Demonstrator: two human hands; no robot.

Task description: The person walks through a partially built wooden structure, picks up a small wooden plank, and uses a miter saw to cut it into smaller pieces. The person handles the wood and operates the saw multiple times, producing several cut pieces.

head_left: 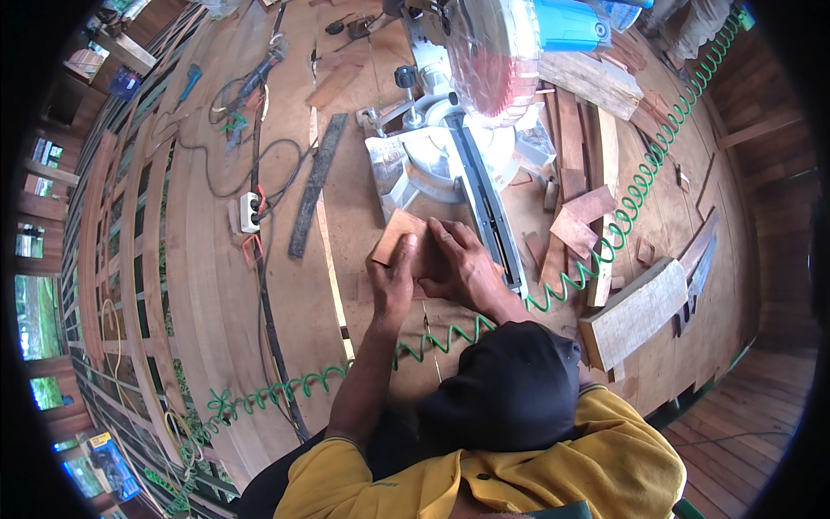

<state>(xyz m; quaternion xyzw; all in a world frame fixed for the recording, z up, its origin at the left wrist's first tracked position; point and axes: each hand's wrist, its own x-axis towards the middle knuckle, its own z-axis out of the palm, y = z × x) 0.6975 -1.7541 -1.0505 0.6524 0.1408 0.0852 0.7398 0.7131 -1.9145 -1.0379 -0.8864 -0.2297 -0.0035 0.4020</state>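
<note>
Between my two hands is a small reddish-brown wood block [401, 232], tilted, with one lighter face turned up. My left hand [394, 278] grips its near left side, thumb lying along the wood. On its right side rests my right hand [467, 266], fingers bent over the darker part; the fingertips' contact is partly hidden. Just beyond my hands stands a mitre saw [432, 164] with a light metal base, a round toothed blade [501, 86] under a clear guard, and a blue motor housing [571, 24]. Its slotted arm [488, 216] runs close past my right hand.
A green coiled hose [635, 195] crosses the wooden floor close to my forearms. At left lie a dark flat bar [318, 186], a white power strip [250, 212] and cables. Wood offcuts [584, 216], a thick board [635, 311] and a handsaw [699, 275] lie at right.
</note>
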